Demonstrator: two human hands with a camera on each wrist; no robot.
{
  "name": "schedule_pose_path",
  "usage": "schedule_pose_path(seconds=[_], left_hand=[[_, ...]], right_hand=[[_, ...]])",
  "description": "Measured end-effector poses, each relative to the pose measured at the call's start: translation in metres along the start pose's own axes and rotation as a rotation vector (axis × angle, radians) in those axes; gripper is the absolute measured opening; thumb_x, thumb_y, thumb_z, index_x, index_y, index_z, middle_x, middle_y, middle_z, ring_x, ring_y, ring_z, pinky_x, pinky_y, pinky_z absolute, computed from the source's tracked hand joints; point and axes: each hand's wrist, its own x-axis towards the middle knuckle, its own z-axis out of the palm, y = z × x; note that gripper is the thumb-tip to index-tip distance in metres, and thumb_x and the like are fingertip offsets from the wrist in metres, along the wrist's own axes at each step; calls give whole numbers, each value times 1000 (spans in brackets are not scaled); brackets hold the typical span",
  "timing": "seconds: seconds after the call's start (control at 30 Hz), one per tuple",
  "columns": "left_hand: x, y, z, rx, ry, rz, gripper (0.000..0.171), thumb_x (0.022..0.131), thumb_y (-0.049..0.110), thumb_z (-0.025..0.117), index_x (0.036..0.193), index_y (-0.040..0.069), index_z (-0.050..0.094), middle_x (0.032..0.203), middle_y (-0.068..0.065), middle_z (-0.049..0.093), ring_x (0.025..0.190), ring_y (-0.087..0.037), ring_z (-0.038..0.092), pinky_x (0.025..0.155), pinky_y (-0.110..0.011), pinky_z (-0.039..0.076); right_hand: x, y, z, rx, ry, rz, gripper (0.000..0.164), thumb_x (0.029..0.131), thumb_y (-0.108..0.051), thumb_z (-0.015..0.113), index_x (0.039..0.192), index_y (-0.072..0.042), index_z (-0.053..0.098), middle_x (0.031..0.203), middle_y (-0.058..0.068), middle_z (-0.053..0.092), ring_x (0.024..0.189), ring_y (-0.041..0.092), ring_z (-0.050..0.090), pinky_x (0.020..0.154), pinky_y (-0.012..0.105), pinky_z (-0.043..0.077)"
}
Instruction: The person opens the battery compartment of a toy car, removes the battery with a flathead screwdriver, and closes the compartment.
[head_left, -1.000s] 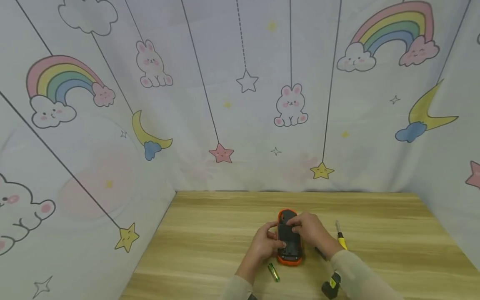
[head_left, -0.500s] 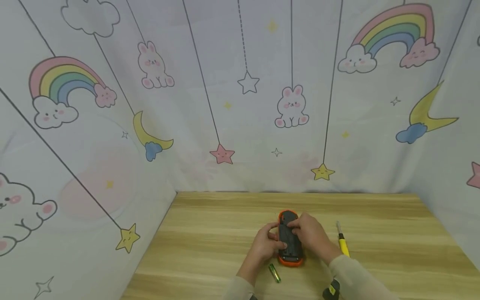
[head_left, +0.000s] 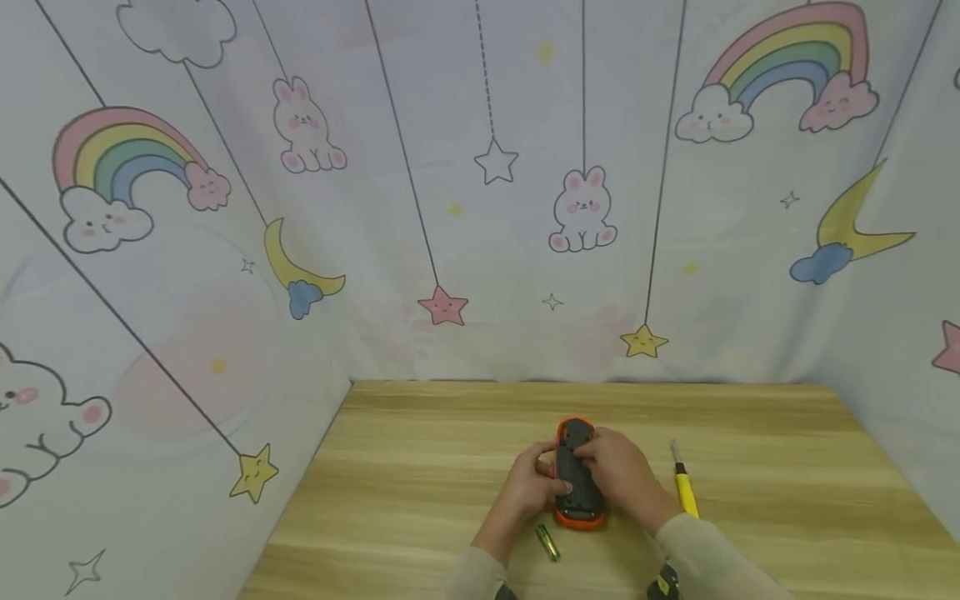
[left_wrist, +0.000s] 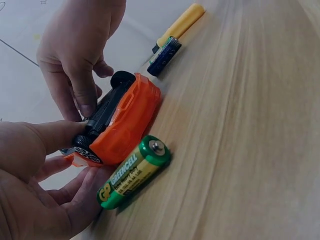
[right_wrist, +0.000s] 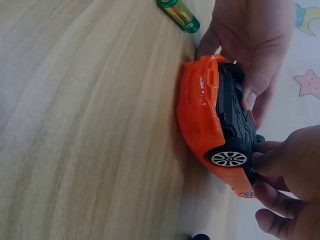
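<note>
An orange toy car [head_left: 579,523] lies upside down on the table, its black underside [right_wrist: 235,115] facing up. My left hand [head_left: 528,487] grips its left side, with the thumb resting on the underside. The right hand [head_left: 618,471] has its curled fingertips on the far part of that underside, near a wheel [right_wrist: 229,158]; exactly what they pinch is partly hidden. Just in front of the car lies a green and gold battery [left_wrist: 135,172], apart from both hands.
A yellow-handled screwdriver [head_left: 684,487] lies on the wooden table [head_left: 420,500] to the right of the right hand. In the left wrist view, a dark cylinder [left_wrist: 165,56] lies beside its handle. A fabric wall with printed rabbits and stars [head_left: 487,250] stands behind the table.
The open-looking hollow in the car's underside now appears covered by a flat black panel. The right hand has shifted slightly nearer, while the left hand and battery stay in place.
</note>
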Motion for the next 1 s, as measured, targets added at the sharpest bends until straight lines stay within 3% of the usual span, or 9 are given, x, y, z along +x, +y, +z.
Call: schedule_pose_path(seconds=[0.17, 0.27, 0.37, 0.47, 0.63, 0.83, 1.0], left_hand=[[0, 3, 0, 7, 3, -2, 78, 77, -13, 80, 146, 14, 56, 99, -12, 57, 82, -24, 67, 60, -39, 62], [-1, 4, 0, 15, 8, -10, 78, 77, -13, 80, 146, 14, 55, 100, -13, 57, 83, -25, 67, 60, -39, 62], [-1, 4, 1, 22, 12, -17, 78, 78, -12, 80, 146, 14, 55, 101, -13, 57, 83, -24, 66, 60, -38, 62], [-1, 4, 1, 33, 6, -12, 77, 78, -11, 80, 147, 13, 54, 102, -13, 58, 83, -24, 67, 61, -37, 62], [1, 0, -1, 36, -4, 1, 76, 79, -9, 80, 147, 11, 54, 104, -14, 60, 86, -25, 68, 63, -37, 62], [5, -2, -5, 4, -16, -17, 72, 79, -8, 77, 146, 10, 56, 106, -14, 61, 90, -24, 66, 67, -37, 62], [6, -2, -5, -44, -39, -31, 52, 95, 1, 63, 146, 9, 55, 101, -15, 67, 82, -23, 74, 65, -40, 63]], right_hand=[[-1, -4, -1, -121, -4, -49, 18, 86, -5, 76, 100, -14, 83, 91, 0, 67, 83, 20, 63, 74, 38, 58], [-2, -5, -2, -139, -11, -50, 13, 88, -14, 79, 100, -15, 83, 87, -2, 64, 79, 17, 60, 71, 37, 56], [-6, -7, -3, -99, -4, -19, 14, 87, -27, 82, 96, -16, 83, 86, -4, 64, 76, 14, 60, 71, 38, 56], [-11, -8, -2, -14, -11, 65, 18, 86, -35, 83, 88, -17, 82, 86, -3, 65, 75, 13, 60, 70, 39, 56], [-16, -13, 0, 97, -12, 186, 25, 85, -37, 84, 91, -13, 81, 90, 1, 65, 78, 17, 64, 69, 41, 58], [-18, -19, 0, 130, -21, 215, 33, 86, -36, 83, 98, -6, 79, 92, 5, 62, 80, 20, 63, 73, 45, 58], [-18, -20, -3, 144, -20, 213, 36, 90, -40, 79, 101, -5, 77, 95, 9, 63, 84, 23, 64, 78, 48, 57]])
